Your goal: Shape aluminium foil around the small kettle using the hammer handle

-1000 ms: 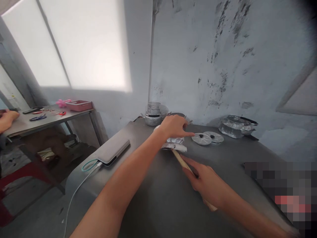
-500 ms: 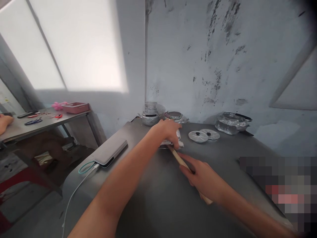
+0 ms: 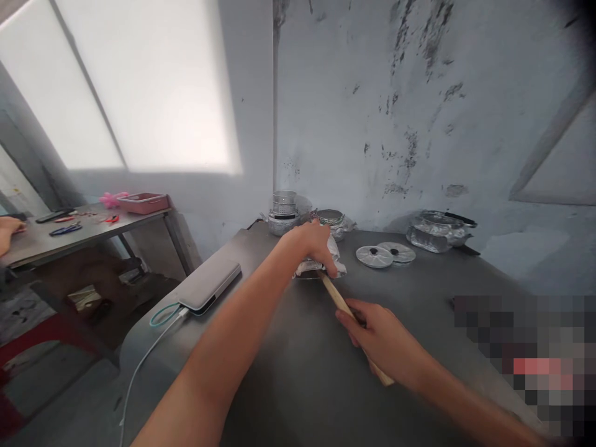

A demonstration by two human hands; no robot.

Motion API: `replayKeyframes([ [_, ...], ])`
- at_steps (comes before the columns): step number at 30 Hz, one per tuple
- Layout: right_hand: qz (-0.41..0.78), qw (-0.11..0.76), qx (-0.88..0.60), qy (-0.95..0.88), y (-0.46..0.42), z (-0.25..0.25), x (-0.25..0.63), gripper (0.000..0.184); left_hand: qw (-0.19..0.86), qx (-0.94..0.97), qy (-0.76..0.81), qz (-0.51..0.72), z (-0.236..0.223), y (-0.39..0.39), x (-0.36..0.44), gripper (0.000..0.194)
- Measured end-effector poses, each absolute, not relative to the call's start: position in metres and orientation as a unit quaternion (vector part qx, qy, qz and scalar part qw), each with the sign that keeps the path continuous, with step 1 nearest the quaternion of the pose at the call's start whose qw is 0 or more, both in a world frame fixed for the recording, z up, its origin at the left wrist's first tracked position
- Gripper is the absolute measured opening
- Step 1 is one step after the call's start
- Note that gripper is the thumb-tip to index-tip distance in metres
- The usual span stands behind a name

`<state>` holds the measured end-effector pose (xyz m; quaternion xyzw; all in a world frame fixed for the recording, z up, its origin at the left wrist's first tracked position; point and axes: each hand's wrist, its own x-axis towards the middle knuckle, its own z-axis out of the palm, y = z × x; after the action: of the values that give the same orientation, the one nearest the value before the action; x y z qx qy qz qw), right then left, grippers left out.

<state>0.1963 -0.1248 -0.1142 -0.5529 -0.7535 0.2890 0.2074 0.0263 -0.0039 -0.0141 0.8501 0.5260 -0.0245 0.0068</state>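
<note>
My right hand (image 3: 379,335) is wrapped round a pale wooden handle (image 3: 336,297), which slants from lower right toward the middle of the table. Its far end reaches a crumpled white-silver wrapped thing (image 3: 333,253) with a thin rim low on the table. Over that wrapped thing my left hand (image 3: 316,241) curls from above, thumb on its near right side and fingers round the back. My left hand hides much of it, so its exact kind does not show, nor how the handle joins it.
Behind stand a stacked silvery pot (image 3: 283,220) and a wrapped pan (image 3: 333,218). Two lids (image 3: 374,256) overlap at right, before a wrapped pot (image 3: 435,233). A power bank (image 3: 209,285) with a cable lies left. Another person's hand (image 3: 9,230) rests at a side table (image 3: 102,226).
My left hand has shifted slightly left, with more of the wrapped thing showing. My right hand keeps its grip on the wooden handle, which has moved only a little.
</note>
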Motion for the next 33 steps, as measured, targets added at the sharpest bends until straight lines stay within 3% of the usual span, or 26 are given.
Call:
replayKeyframes([
  [20, 0.23, 0.156, -0.564, -0.778, -0.13, -0.109, 0.187, 0.038, 0.039, 0.854, 0.518, -0.001, -0.019, 0.015, 0.011, 0.131],
  [27, 0.227, 0.199, -0.555, -0.775, -0.132, -0.107, 0.186, 0.037, 0.047, 0.849, 0.526, -0.011, -0.017, 0.011, 0.011, 0.132],
  [33, 0.237, 0.141, -0.561, -0.78, -0.13, -0.112, 0.187, 0.038, 0.061, 0.841, 0.536, -0.032, -0.012, 0.007, 0.012, 0.134],
])
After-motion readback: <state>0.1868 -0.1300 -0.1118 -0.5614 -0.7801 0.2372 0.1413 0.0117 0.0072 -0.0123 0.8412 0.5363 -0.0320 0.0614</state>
